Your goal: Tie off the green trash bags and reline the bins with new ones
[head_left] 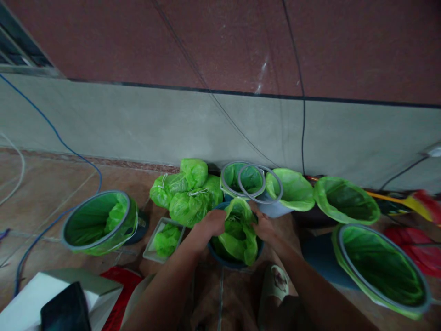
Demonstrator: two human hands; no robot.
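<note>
In front of me a green plastic bag [243, 232] sits loosely inside a dark blue bin [220, 258], its top edge standing up in folds. My left hand [216, 224] is closed on the bag's left edge. On the opposite side, my right hand [263, 226] grips the bag's right edge, its fingers partly hidden by the plastic. Just behind, a loose grey ring [275, 199] rests across a bin with a grey rim [223, 181] and a green liner. Beside it stands a light grey bin [275, 210] with a green bag spread over its mouth.
Tied green bags [188, 207] lie by the wall, near a clear tray [151, 250] holding crumpled green plastic. Lined bins stand left [98, 243] and right [379, 271]. A white box [31, 299] with a phone [65, 308], a blue cable [55, 133] and a red dustpan [415, 250] are nearby.
</note>
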